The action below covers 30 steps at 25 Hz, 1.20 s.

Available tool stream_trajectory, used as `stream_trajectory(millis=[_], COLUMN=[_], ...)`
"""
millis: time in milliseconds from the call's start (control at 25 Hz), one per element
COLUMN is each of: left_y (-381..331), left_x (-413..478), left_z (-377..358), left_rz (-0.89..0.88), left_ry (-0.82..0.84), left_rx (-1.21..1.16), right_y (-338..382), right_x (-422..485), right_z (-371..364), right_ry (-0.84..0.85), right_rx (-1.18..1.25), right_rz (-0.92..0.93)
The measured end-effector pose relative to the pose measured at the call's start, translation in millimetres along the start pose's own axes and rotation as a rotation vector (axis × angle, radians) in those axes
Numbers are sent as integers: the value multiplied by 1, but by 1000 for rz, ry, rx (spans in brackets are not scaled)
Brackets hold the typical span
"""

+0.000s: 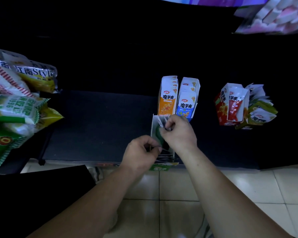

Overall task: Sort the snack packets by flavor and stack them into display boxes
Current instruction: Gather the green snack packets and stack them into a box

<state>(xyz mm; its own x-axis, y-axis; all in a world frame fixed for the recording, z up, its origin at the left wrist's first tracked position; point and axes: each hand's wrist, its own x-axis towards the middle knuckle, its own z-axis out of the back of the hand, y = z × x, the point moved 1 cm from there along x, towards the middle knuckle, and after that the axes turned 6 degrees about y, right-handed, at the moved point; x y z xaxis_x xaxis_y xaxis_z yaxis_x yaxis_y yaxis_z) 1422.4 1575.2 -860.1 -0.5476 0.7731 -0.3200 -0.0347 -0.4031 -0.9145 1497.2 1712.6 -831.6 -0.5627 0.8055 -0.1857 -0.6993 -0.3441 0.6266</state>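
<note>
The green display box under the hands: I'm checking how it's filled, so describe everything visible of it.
The green display box is a narrow open-topped carton, seemingly cardboard, with white inner walls and a green printed front panel. It sits at the dark table's near edge, just before the orange box. Dark and green packets stand in a row inside. The left hand and right hand each pinch packets in it, hiding its middle.
</note>
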Motion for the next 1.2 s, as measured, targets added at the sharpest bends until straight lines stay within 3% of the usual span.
stream_trajectory(millis=[160,720,1200], left_y=[3,1,6], left_x=[9,10,9], left_z=[0,-4,-2], left_rz=[47,13,-16], left_ry=[-31,-42,-36], left_rx=[-6,-55,9], right_y=[-19,-19,-28], right_x=[6,15,0], right_z=[9,2,22], right_ry=[26,39,-55], right_rx=[56,-256,405], right_rz=[70,69,37])
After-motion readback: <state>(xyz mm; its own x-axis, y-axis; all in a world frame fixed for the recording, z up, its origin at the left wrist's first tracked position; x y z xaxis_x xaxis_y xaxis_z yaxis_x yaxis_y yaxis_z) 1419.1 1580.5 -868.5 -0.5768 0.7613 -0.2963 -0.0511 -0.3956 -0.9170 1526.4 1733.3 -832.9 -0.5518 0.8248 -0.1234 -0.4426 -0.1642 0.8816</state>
